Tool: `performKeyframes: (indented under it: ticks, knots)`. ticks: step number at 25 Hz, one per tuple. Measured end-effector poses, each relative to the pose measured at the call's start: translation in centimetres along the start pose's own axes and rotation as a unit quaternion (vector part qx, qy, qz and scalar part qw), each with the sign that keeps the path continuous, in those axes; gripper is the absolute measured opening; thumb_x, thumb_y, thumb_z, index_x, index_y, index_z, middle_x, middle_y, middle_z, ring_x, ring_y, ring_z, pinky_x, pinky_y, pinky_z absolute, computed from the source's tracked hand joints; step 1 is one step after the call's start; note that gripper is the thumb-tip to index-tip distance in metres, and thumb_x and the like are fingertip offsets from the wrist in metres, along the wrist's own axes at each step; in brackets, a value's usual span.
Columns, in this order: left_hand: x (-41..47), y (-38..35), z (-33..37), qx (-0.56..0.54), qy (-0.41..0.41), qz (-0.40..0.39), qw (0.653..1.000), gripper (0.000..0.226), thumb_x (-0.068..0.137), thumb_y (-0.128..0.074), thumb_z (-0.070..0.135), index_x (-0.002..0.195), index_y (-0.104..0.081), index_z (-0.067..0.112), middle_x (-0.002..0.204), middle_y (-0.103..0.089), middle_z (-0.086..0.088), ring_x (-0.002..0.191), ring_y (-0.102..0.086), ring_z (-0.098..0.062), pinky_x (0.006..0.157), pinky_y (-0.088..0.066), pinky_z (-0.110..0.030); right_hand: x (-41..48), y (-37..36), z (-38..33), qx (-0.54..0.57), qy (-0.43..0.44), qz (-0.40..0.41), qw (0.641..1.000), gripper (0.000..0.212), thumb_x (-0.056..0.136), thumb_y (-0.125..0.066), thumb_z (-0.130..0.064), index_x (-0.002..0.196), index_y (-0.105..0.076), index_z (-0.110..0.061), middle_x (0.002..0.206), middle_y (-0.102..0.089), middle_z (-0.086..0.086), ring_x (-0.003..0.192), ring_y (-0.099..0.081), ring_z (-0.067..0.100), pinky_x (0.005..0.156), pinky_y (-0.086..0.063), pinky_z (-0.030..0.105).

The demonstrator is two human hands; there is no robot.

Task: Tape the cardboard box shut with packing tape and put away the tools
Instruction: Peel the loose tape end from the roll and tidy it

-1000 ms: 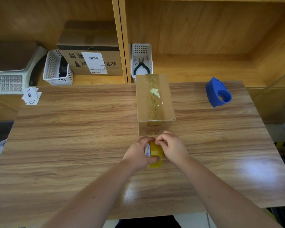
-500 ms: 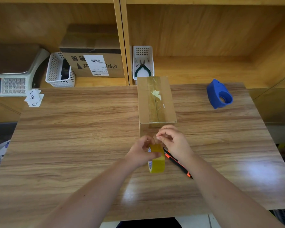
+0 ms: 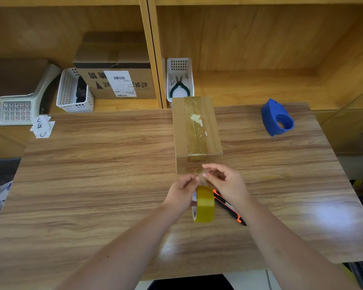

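Cardboard box (image 3: pixel 197 132), top seam already taped, stands at the far middle of the worktop (image 3: pixel 92 185). Left hand (image 3: pixel 181 192) grips the yellow tape roll (image 3: pixel 203 205), held upright on edge; right hand (image 3: pixel 225 182) pinches the clear free tape end just before the box's near face. An orange-black utility knife (image 3: pixel 228 207) lies partly hidden under the right wrist. A blue tape dispenser (image 3: pixel 277 118) sits near the far right edge. Pliers (image 3: pixel 179 86) lie in a white basket (image 3: pixel 179 63) behind the box. Both sides of the worktop lie open.
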State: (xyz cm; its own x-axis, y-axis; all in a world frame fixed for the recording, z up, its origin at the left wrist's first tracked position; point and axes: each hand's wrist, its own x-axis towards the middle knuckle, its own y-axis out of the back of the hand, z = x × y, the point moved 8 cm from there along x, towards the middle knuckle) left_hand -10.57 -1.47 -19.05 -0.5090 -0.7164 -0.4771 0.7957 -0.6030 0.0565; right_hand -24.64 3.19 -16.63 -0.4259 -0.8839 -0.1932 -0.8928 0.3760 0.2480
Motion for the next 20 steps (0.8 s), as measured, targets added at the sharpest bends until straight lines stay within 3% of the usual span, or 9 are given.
performKeyframes:
  ticks: [4,9,13,15,18,20]
  knots:
    - [0.4,0.0,-0.2,0.003,0.024,0.037,0.999,0.029,0.094,-0.053,0.032,0.067,-0.059,0.022,0.055,-0.051,0.009,0.051,-0.045,-0.013,0.047,-0.036,-0.024,-1.0,-0.1,1.3,0.085,-0.041,-0.045,0.995,0.048,0.087,-0.071,-0.011,0.121,-0.060,-0.043,0.092,-0.076,0.003,0.087,-0.070,0.016,0.080,-0.054,0.027]
    - [0.4,-0.2,0.0,-0.014,0.044,0.053,0.998,0.029,0.090,-0.054,0.038,0.066,-0.059,0.024,0.055,-0.052,0.007,0.052,-0.047,-0.016,0.049,-0.039,-0.027,-1.2,0.2,1.8,0.201,-0.077,-0.018,0.976,0.027,0.089,-0.064,0.000,0.095,-0.067,-0.026,0.091,-0.077,0.015,0.091,-0.073,0.027,0.083,-0.056,0.038]
    - [0.2,0.1,-0.3,-0.010,0.045,0.070,0.996,0.029,0.090,-0.054,0.037,0.064,-0.059,0.024,0.055,-0.054,0.008,0.055,-0.046,-0.016,0.051,-0.038,-0.027,-0.9,0.1,2.2,0.203,-0.087,-0.023,0.975,0.031,0.089,-0.065,-0.001,0.111,-0.056,-0.020,0.091,-0.077,0.018,0.094,-0.073,0.029,0.084,-0.058,0.038]
    - [0.2,0.3,-0.4,-0.008,0.046,0.075,0.996,0.030,0.090,-0.054,0.036,0.063,-0.059,0.025,0.055,-0.053,0.009,0.055,-0.045,-0.015,0.051,-0.037,-0.026,-0.8,0.0,2.1,0.201,-0.084,-0.031,0.975,0.028,0.090,-0.063,0.000,0.108,-0.053,-0.019,0.088,-0.077,0.018,0.092,-0.074,0.030,0.082,-0.058,0.036]
    - [0.2,0.2,-0.7,-0.022,0.054,0.072,0.996,0.032,0.091,-0.055,0.033,0.061,-0.059,0.024,0.054,-0.054,0.007,0.052,-0.047,-0.014,0.049,-0.039,-0.023,-0.7,-0.3,2.3,0.201,-0.089,-0.029,0.975,0.023,0.088,-0.062,0.005,0.091,-0.064,-0.017,0.086,-0.077,0.017,0.087,-0.074,0.029,0.080,-0.059,0.035]
    - [0.3,0.0,-0.8,-0.025,0.053,0.068,0.996,0.031,0.092,-0.055,0.032,0.063,-0.060,0.022,0.061,-0.058,0.004,0.058,-0.052,-0.014,0.057,-0.044,-0.025,-0.6,-0.2,2.7,0.180,-0.092,-0.019,0.979,0.029,0.087,-0.060,0.008,0.078,-0.072,-0.017,0.085,-0.077,0.014,0.089,-0.073,0.029,0.083,-0.058,0.035]
